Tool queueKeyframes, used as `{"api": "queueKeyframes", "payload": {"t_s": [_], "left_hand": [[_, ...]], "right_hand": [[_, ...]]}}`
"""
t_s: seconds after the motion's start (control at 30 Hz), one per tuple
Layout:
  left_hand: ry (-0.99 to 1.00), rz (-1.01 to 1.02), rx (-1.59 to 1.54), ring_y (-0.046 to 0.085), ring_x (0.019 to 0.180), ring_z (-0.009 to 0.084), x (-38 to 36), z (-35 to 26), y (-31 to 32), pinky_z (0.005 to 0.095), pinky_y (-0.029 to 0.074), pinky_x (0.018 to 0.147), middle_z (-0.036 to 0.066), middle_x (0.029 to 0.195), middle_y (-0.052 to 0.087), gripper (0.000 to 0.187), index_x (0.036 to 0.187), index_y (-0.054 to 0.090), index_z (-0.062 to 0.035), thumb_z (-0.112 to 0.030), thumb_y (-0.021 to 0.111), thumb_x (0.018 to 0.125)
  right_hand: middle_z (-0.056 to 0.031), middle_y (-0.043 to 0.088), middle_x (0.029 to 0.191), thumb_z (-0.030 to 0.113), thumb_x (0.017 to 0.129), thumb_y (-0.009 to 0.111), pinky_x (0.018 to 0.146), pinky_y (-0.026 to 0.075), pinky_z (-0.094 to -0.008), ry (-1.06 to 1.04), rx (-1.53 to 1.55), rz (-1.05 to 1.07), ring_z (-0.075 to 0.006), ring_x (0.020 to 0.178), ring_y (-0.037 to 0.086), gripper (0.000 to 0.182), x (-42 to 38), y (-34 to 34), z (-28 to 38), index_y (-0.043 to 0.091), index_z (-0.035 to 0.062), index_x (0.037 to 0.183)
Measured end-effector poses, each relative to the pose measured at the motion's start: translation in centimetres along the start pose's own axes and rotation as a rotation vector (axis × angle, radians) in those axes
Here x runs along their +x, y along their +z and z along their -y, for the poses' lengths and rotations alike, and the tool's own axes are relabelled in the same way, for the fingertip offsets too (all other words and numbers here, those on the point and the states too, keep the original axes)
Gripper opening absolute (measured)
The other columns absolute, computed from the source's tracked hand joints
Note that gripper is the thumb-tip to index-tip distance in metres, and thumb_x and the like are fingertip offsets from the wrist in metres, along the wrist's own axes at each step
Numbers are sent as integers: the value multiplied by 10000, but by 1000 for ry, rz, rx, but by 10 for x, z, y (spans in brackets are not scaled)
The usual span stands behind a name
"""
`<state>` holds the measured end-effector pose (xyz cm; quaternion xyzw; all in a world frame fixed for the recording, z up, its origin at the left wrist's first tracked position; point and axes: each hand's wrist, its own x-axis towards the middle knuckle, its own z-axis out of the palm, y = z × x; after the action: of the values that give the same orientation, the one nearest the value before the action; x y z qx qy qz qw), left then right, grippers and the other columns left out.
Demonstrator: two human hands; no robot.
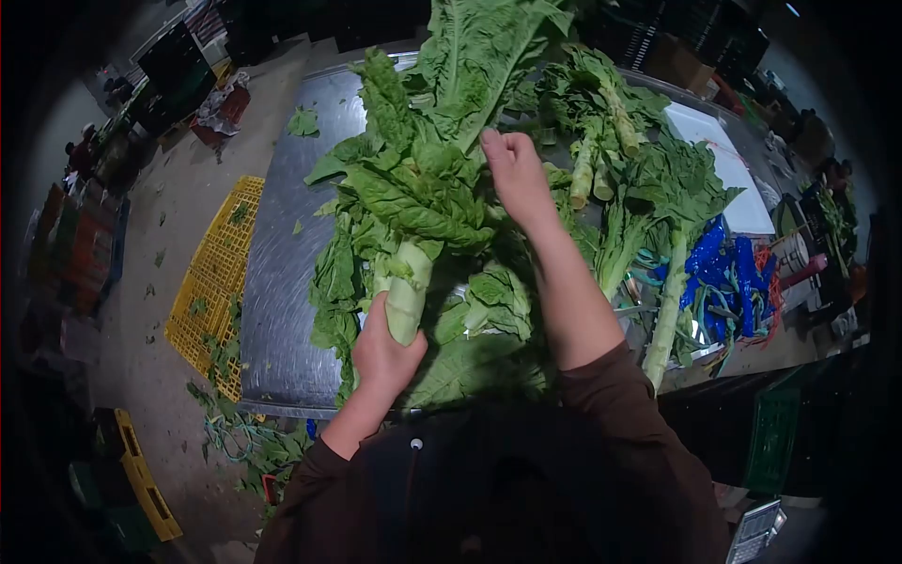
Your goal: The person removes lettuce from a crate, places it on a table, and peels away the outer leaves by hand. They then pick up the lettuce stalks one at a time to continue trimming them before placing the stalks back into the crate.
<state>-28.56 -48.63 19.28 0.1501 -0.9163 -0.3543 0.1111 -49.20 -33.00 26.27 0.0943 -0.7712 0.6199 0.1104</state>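
A thick pale-green celtuce stem [410,291] with a crown of crinkled leaves is tilted over the metal table [291,310]. My left hand [385,352] is wrapped round its lower end. Higher up on the right, my right hand [517,179] is closed in a fist on the midrib of a long celtuce leaf [470,66], which reaches up to the top edge of the view. Beneath the stem lies a heap of loose leaves [493,376]. Further celtuce stalks [601,160] lie to the right, one with its bare stem [669,310] pointing towards me.
On the right are a white tray [733,179], blue plastic wrapping [719,273] and tangled coloured ties [770,301]. A yellow plastic pallet [221,273] stands left of the table, with leaf scraps [272,451] on the floor. A green crate [775,428] is at lower right.
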Motion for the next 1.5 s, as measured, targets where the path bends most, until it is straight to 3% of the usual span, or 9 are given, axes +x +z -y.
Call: {"api": "queueKeyframes", "payload": {"t_s": [0.47, 0.6, 0.73, 0.93, 1.07, 1.13, 1.23, 1.4, 1.5], "left_hand": [[0, 115, -162, 602, 946, 363, -11, 14, 17, 396, 487, 797, 200, 1020, 619, 685, 1255, 465, -51, -194, 715, 633], [40, 113, -96, 599, 964, 360, -4, 6, 10, 387, 481, 818, 207, 1050, 611, 707, 1268, 455, -33, -192, 717, 631], [68, 103, -61, 604, 976, 327, -2, 6, 8, 367, 476, 828, 203, 1084, 601, 704, 1271, 458, -38, -185, 718, 634], [-103, 366, -548, 583, 991, 251, 4, 6, 9, 315, 453, 865, 168, 1112, 581, 751, 1297, 407, 40, -108, 743, 642], [-314, 458, -884, 599, 882, 231, 10, 8, 2, 309, 483, 784, 150, 1020, 591, 742, 1293, 387, 53, -106, 731, 655], [-356, 728, -1247, 607, 774, 219, 13, 7, -11, 329, 499, 714, 143, 928, 599, 653, 1258, 397, 36, -124, 694, 698], [-364, 854, -1457, 587, 704, 191, 10, 18, -18, 315, 492, 654, 132, 872, 584, 658, 1259, 382, 23, -159, 681, 702], [-307, 987, -1621, 550, 641, 189, 5, 20, -22, 282, 453, 584, 133, 825, 555, 749, 1278, 365, 0, -251, 706, 661], [-310, 1155, -1824, 519, 591, 190, 1, 24, -23, 285, 441, 551, 117, 776, 513, 784, 1302, 326, -3, -256, 696, 659]], "right_hand": [[-60, 423, 618, 49, 731, 625, 519, 399, -295, -467, -109, -154, -180, 534, 416, 200, -38, 9, -23, 427, 51, 757], [-152, 569, 1021, 127, 771, 671, 787, 448, -295, 139, 648, -294, -236, 906, 577, 332, -14, 19, -33, 518, -13, 1030], [-163, 591, 1038, 226, 826, 652, 813, 446, -356, -195, -189, -211, -274, 920, 578, 342, -25, 9, -29, 563, -22, 1043], [-168, 597, 1071, 142, 935, 458, 891, 408, -345, -276, 122, -51, -255, 1021, 545, 252, -64, 30, -29, 552, -36, 1087], [-96, 621, 917, 178, 939, 447, 754, 454, -292, 334, 690, 84, -116, 836, 562, 263, -103, 21, -19, 585, -21, 1040], [-72, 628, 910, 199, 942, 465, 731, 449, -264, 280, 960, 33, -135, 816, 573, 269, -85, 9, -33, 578, -22, 1044], [-91, 538, 1195, 438, 916, 512, 909, 379, -413, 765, 601, 33, -202, 1065, 486, 516, -65, 2, -80, 446, 90, 1291], [-152, 433, 1368, 817, 773, 259, 1063, 265, -520, 723, 1142, 565, -316, 1274, 389, 978, -51, 28, -59, 320, 69, 1401], [-167, 497, 1296, 822, 761, 271, 1022, 348, -494, 824, 1405, 451, -331, 1173, 489, 992, -28, 42, -35, 384, 40, 1360]]}}
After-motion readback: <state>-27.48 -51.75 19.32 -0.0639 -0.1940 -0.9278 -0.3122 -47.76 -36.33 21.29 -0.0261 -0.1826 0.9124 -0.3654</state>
